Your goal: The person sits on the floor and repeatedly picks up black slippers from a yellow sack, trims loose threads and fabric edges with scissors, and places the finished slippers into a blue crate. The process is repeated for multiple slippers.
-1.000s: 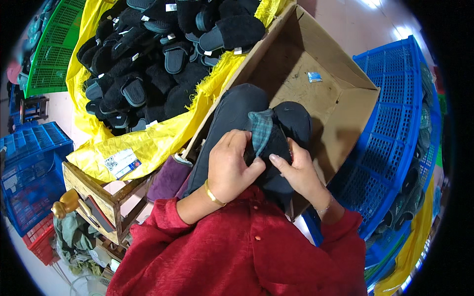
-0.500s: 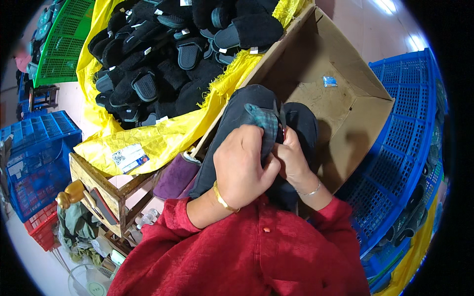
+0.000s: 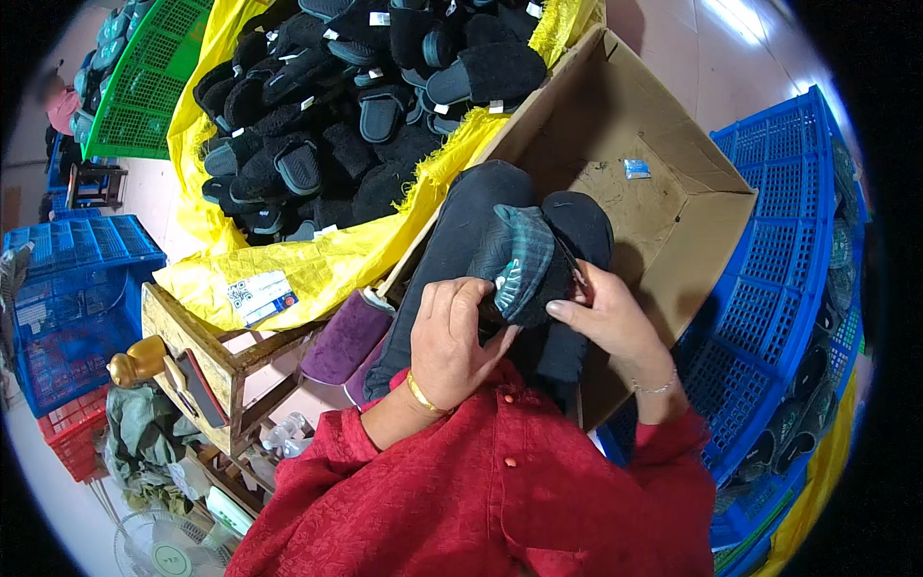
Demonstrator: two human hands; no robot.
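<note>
Pale floor [image 3: 687, 38] runs toward one o'clock; cardboard box [image 3: 707, 226] at two, yellow sack [image 3: 336, 255] of black slippers [image 3: 380, 115] at eleven, blue crate [image 3: 769, 279] at three. From afar I see plaid-lined slipper [image 3: 527, 264] at center, over dark trousers [image 3: 452, 226]. Left hand's [image 3: 452, 332] grip pinches its edge at eight o'clock. Right hand [image 3: 611, 317] curls at four, thumb against it; I can't tell what that grip encloses.

This is a workshop with slippers in bulk. Left of the cardboard box [image 3: 707, 216], a yellow woven sack [image 3: 336, 260] brims with look-alike black slippers [image 3: 298, 163]; right of it, blue perforated crates [image 3: 760, 279] hold more footwear. Well left of the box stand a rough wooden frame [image 3: 183, 322] and, farther off, a green crate [image 3: 154, 87].
</note>
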